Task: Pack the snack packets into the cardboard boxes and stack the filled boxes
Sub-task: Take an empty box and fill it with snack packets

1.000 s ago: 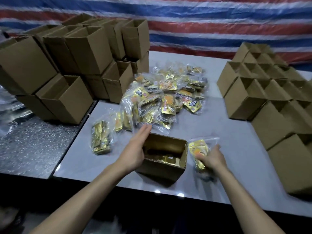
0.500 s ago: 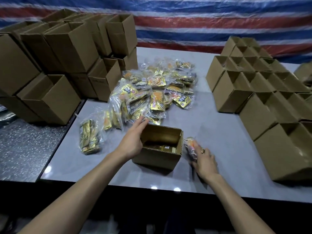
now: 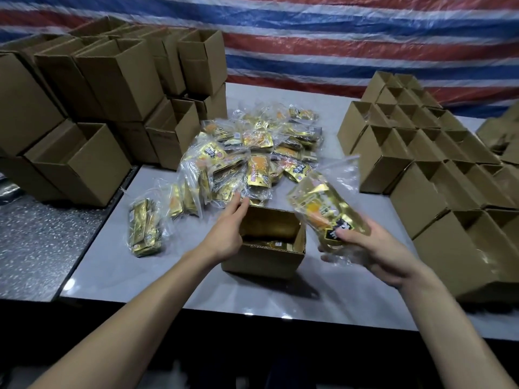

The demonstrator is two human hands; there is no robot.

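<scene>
Nearest, on the grey table (image 3: pixel 179 282), sits the open cardboard box (image 3: pixel 264 259) being filled, with some gold packets already low inside. The left hand (image 3: pixel 227 234) lies open against its left wall, fingers over the rim, steadying it. The right hand (image 3: pixel 373 248) has its grip closed on a clear bag of snack packets (image 3: pixel 323 211), held tilted just above the box's right edge.

To do this well, I would turn the bag flat, lower it in lengthwise (the loose plastic top may snag on the rim) and keep the box braced.

Farther off lie the packet pile (image 3: pixel 252 161), empty boxes stacked left (image 3: pixel 112 88) and more boxes in rows right (image 3: pixel 421 153). How full the near box is cannot be seen; the bag is blurred, its print unreadable.
</scene>
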